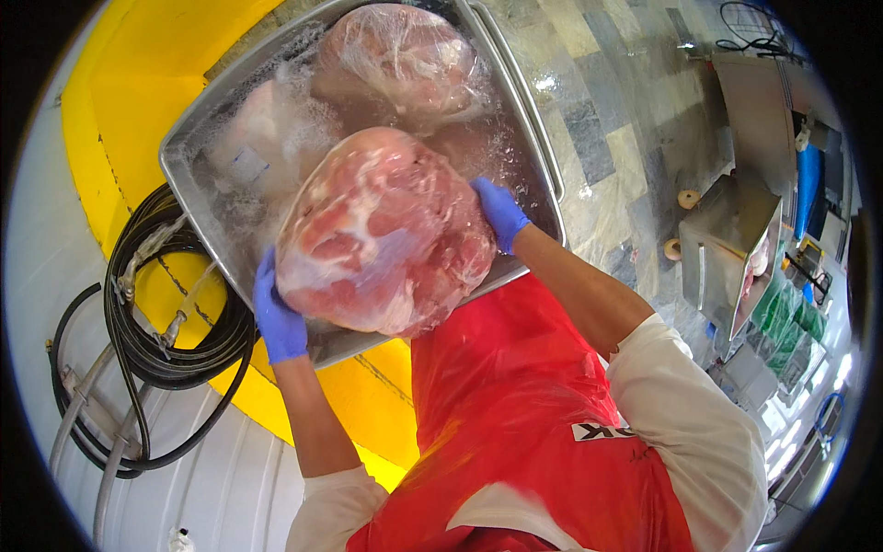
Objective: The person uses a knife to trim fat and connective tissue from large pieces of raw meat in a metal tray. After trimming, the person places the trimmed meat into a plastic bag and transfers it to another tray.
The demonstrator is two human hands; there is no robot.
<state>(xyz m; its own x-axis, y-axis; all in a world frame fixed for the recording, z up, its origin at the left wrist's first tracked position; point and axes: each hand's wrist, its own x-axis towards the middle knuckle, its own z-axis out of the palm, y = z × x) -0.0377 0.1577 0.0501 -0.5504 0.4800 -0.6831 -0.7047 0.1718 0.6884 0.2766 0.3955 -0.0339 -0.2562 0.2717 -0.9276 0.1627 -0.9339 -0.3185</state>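
Observation:
Between my two blue-gloved hands is a big piece of raw meat (386, 230), pink and red with pale fat, lifted over a metal tub. My left hand (279, 313) grips its lower left side, and my right hand (501, 214) grips its right side; the fingertips are partly hidden behind it. The metal tub (207, 198) holds cloudy, foamy water. Another large meat piece, wrapped in clear plastic (400, 60), lies at the tub's far end. A paler wrapped piece (262, 133) sits half under water at the left.
A coiled black hose (120, 304) with metal fittings hangs by the white wall on the left. Yellow structure (101, 101) surrounds the tub's left and near sides. Stone-tiled floor (589, 120) spreads to the right, where a metal bin on wheels (717, 267) stands.

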